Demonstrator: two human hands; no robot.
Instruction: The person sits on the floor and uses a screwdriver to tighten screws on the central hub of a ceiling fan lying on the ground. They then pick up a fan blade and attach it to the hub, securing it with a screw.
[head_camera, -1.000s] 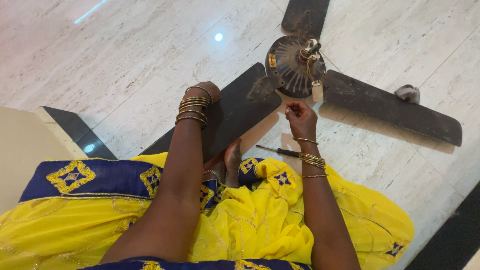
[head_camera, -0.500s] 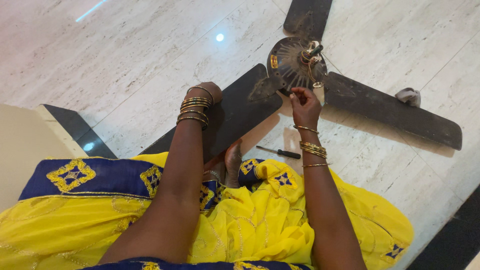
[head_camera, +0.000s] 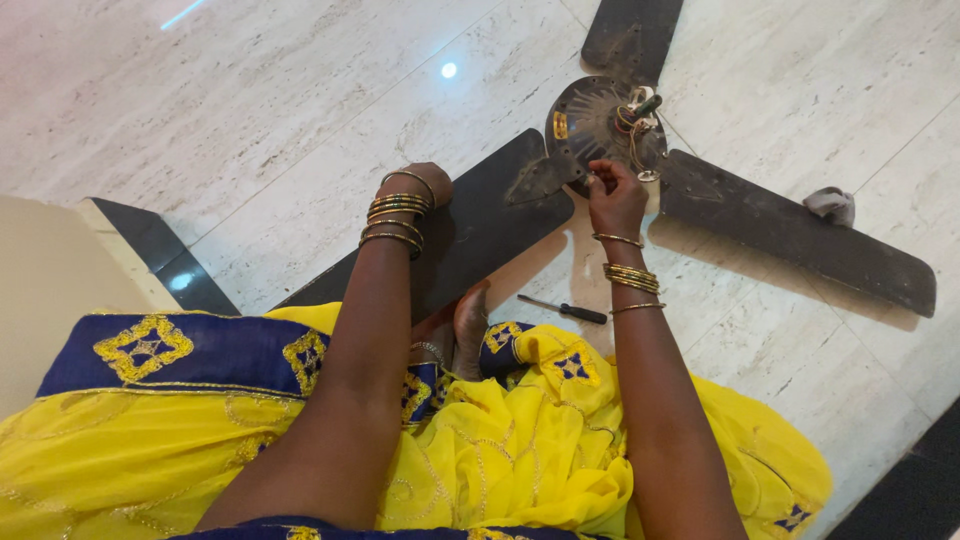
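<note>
A dark ceiling fan (head_camera: 610, 130) lies on the pale marble floor (head_camera: 250, 120), three dusty blades spread around a round motor hub with loose wires. The left hand (head_camera: 425, 185) presses closed on the near blade (head_camera: 470, 230). The right hand (head_camera: 613, 195) pinches something small at the hub's edge. A screwdriver (head_camera: 562, 309) lies beside the yellow cloth (head_camera: 520, 440).

The floor (head_camera: 250, 110) is pale polished marble with faint grey veining and thin joint lines. A dark glossy border strip (head_camera: 165, 262) runs along a cream surface (head_camera: 45, 290) at left. Ceiling light reflections (head_camera: 448, 70) shine off it.
</note>
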